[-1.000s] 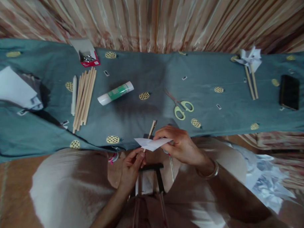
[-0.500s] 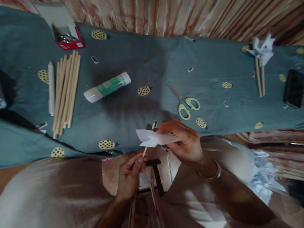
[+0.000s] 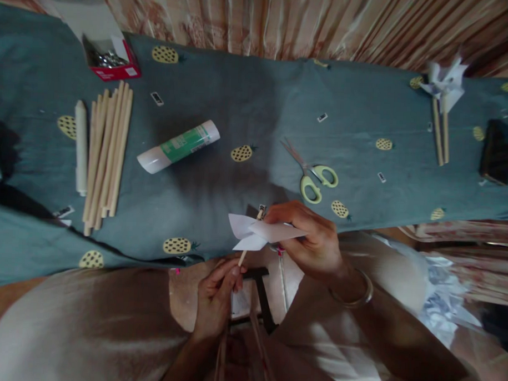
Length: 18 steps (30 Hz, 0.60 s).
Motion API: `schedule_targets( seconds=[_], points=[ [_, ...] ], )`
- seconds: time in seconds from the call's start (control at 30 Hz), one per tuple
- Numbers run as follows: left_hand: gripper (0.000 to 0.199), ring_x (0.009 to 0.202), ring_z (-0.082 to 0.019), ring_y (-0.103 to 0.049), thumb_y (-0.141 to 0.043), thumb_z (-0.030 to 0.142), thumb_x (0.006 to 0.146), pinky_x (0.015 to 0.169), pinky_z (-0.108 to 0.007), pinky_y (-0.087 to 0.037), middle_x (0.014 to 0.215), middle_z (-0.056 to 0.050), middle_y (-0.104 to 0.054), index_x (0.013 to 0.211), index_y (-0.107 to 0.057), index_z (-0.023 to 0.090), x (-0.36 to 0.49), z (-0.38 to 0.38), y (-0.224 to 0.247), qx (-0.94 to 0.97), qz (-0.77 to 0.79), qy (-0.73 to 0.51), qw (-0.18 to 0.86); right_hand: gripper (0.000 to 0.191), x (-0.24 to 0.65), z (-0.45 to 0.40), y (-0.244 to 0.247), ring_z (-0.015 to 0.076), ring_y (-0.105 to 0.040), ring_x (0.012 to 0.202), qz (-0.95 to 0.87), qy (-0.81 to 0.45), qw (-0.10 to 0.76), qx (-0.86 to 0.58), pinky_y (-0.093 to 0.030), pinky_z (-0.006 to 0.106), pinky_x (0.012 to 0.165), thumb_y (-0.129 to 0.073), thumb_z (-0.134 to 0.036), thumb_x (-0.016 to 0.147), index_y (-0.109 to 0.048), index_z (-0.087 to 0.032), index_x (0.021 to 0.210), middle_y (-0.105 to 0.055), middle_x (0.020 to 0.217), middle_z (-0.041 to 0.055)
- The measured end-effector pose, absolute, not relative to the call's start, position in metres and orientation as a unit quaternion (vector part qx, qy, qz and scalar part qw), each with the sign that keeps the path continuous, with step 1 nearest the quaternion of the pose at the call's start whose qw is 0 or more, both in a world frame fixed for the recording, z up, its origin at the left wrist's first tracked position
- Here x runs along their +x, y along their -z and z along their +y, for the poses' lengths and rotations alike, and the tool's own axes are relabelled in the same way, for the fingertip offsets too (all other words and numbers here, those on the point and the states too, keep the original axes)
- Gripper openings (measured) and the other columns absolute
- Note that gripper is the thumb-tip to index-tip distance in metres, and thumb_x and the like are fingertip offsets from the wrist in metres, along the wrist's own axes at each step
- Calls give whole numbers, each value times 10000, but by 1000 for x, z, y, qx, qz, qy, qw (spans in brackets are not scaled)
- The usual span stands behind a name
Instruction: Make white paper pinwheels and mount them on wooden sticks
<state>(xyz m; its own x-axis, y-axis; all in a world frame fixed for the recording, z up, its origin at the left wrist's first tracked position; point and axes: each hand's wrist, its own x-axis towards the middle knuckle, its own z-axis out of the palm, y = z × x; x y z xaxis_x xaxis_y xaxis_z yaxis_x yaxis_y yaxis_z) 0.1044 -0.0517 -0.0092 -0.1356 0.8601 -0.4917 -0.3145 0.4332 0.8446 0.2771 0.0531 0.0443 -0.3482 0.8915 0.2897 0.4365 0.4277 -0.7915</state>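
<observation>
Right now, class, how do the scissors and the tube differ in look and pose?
The scissors have pale green handles; the tube is white with a green label. The scissors' tips point up-left in the picture; the tube slants up-right. Both lie on the cloth.

Work surface: covered with a green pineapple-print cloth (image 3: 249,101). Reference item: glue stick (image 3: 179,147), lying on the cloth. Left of it: wooden sticks (image 3: 108,157), then a white rod (image 3: 81,148). Left and beyond it: an open red box (image 3: 114,73). Right of it: scissors (image 3: 306,167); farther right, paper pinwheels (image 3: 446,83) and a dark phone (image 3: 497,152).
</observation>
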Motion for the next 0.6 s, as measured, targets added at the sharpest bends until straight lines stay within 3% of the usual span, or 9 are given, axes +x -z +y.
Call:
schedule_targets(
  seconds=[0.6],
  points=[
    [227, 530, -96, -533, -724, 422, 848, 533, -188, -451, 573, 11, -576, 906, -823, 226, 100, -54, 12, 277, 596, -451, 605, 255, 275, 50, -44, 174, -697, 896, -776, -296, 367, -420, -591, 321, 816, -587, -2, 849, -635, -188, 1017, -742, 951, 73]
  ],
)
